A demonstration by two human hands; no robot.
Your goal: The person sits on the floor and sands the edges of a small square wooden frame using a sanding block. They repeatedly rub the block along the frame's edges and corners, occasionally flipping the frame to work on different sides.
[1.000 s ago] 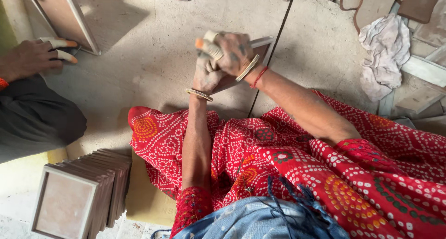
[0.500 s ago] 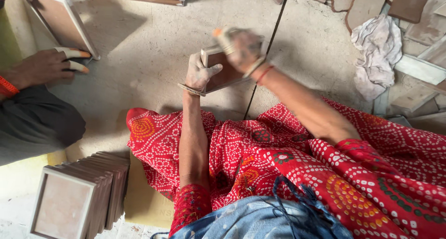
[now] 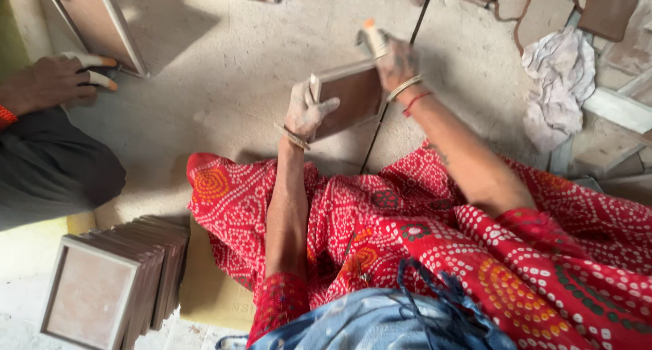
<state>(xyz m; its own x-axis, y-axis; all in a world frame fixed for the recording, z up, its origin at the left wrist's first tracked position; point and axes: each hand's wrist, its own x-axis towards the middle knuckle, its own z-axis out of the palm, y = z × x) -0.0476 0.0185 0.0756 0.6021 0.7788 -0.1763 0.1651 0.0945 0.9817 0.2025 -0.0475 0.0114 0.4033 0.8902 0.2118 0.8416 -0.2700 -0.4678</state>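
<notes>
Up above the dusty floor (image 3: 224, 112), a brown square tile (image 3: 350, 95) with a pale edge is held in the air, tilted, between two hands. The left hand (image 3: 307, 109) grips the tile at its left edge, with the thumb on the brown face and the fingers wrapped behind it. This hand is covered in pale dust and wears thin bangles at the wrist. The right hand (image 3: 396, 59) is closed at the top right corner of the tile. It holds a small pale tool (image 3: 373, 37) with an orange tip that sticks up past the fingers. What kind of tool it is cannot be told. This wrist has a bangle and a red thread.

Both arms come out of a red dress with white dots (image 3: 435, 241), which spreads over the lap below the tile. A blue cloth (image 3: 380, 319) lies at the bottom, close to the camera.

A thin dark crack (image 3: 372, 146) in the floor runs under the tile.

At the lower left, a stack of square tiles (image 3: 112, 282) stands on edge, with the front one showing a pale frame. A yellow-brown board (image 3: 207, 289) lies just beside the stack.

At the top left, another person's hand (image 3: 51, 83) rests on the floor, with pale caps on two fingertips. It touches the bottom of a big flat frame (image 3: 102, 24) that leans there. That person's dark grey clothing (image 3: 47, 163) is below the hand.

At the top right, broken brown pieces (image 3: 543, 10) lie together, well apart from the held tile. A crumpled white rag (image 3: 560, 78) lies just under them.
</notes>
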